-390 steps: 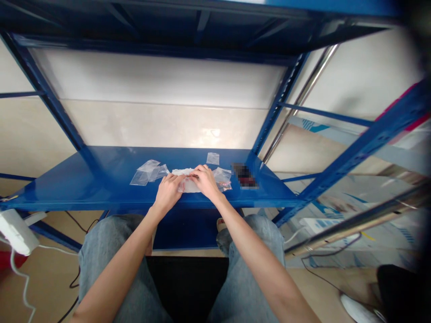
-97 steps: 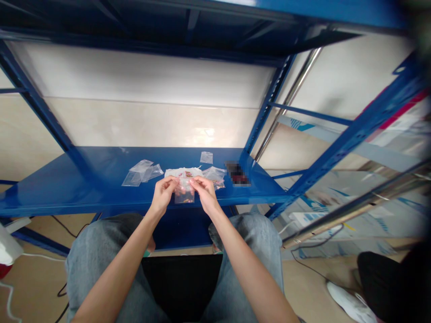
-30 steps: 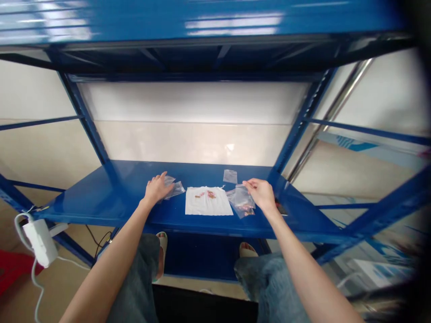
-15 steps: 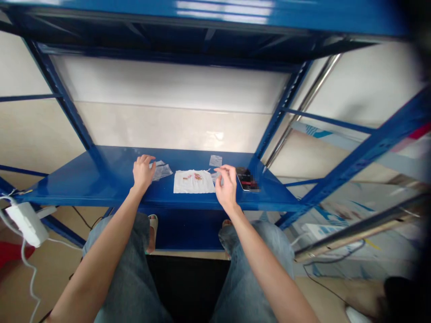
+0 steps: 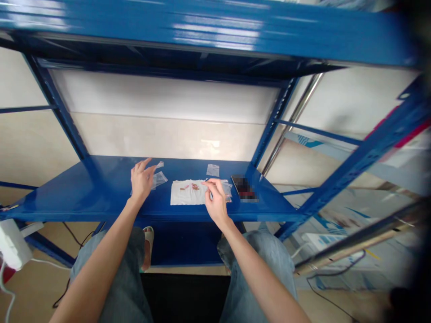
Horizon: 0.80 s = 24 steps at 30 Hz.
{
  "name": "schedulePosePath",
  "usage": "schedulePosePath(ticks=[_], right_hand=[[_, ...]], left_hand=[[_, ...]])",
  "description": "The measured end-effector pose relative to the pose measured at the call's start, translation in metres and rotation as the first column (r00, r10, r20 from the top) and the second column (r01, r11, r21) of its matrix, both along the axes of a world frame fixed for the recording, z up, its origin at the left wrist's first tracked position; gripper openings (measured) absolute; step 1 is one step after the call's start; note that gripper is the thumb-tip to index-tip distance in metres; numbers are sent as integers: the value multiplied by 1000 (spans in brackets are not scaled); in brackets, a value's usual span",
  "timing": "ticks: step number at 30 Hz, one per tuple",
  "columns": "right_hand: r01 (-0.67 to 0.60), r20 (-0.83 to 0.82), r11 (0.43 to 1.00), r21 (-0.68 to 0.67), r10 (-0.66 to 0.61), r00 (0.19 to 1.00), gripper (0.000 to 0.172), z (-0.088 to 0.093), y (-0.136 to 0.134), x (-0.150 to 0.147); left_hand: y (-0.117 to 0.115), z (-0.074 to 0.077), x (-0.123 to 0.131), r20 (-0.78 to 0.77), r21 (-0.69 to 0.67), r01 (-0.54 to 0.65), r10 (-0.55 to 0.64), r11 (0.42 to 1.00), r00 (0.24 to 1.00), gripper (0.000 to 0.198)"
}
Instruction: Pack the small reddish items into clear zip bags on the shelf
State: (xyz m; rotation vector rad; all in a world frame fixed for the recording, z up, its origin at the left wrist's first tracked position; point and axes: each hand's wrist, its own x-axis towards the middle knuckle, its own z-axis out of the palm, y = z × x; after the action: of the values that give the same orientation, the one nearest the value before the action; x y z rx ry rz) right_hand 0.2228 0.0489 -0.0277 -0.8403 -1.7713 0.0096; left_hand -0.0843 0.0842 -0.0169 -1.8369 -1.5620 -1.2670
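Observation:
My left hand (image 5: 140, 181) is over the blue shelf (image 5: 111, 197), beside clear plastic bags (image 5: 159, 179). Its thumb and forefinger are apart, and a plastic corner shows close to the fingertips; I see no clear grip on it. A white cloth (image 5: 178, 197) lies flat in the middle, with small reddish and brown pieces (image 5: 195, 186) on it. Over the cloth's right edge is my right hand (image 5: 216, 202), its fingers bent and thumb slightly apart from the forefinger. Nothing shows between them. More clear plastic (image 5: 227, 189) lies partly behind this hand.
Another small clear bag (image 5: 213, 170) lies farther back. A dark phone (image 5: 239, 183) rests right of my right hand. Blue uprights frame the shelf, and a blue upper shelf (image 5: 215, 27) overhangs it. A white power strip (image 5: 14, 244) hangs at the left.
The view has tilted up slightly, so the shelf sits lower. My right hand has moved left, from beside the cloth to over its right edge. My left hand remains near the bags.

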Motion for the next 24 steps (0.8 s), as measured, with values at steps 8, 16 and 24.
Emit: schedulePosePath(ticks=[8,16,24], right_hand=[[-116,152,992,-47,122,981,31,-14,-12,-24],[-49,84,999,10,48,995,19,-19,-14,-26],[-27,204,997,73,12,979,26,-36,-21,-31]], left_hand=[[-48,-22,87,55,-13,430,-429,903,902,18],[-58,-23,100,-71,-224,432,-457,874,887,43],[-62,-21,111,-128,-278,395,-442,875,888,42]])
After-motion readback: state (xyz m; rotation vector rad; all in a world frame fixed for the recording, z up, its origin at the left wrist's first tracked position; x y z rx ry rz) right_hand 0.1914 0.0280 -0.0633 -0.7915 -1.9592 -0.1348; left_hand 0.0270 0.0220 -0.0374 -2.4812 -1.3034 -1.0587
